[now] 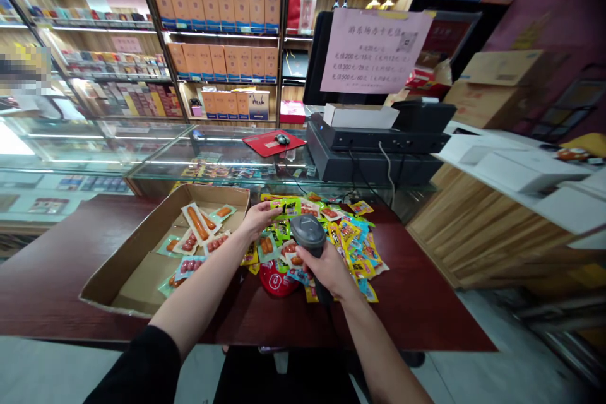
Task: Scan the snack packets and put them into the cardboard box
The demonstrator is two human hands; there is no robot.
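My right hand [331, 270] is wrapped round the handle of a dark grey barcode scanner [307, 230], its head pointing away from me over a pile of snack packets. At the pile's far left, my left hand [259, 219] pinches a green snack packet [290, 207] by its left end. Under and around both hands lie many small packets, yellow ones [349, 231] and clear ones with sausages [267, 245]. A round red package [279, 283] sits below the scanner. Left of my left forearm stands an open cardboard box [137, 287] with several sausage packets [199, 222] inside.
Behind the dark red table [421, 303] runs a glass counter [227, 139] with a red mouse pad [265, 144]. A monitor [319, 63] with a pink notice [374, 50] stands above a black cash drawer [369, 164]. Stocked shelves line the back; a wooden cabinet [483, 221] is at right.
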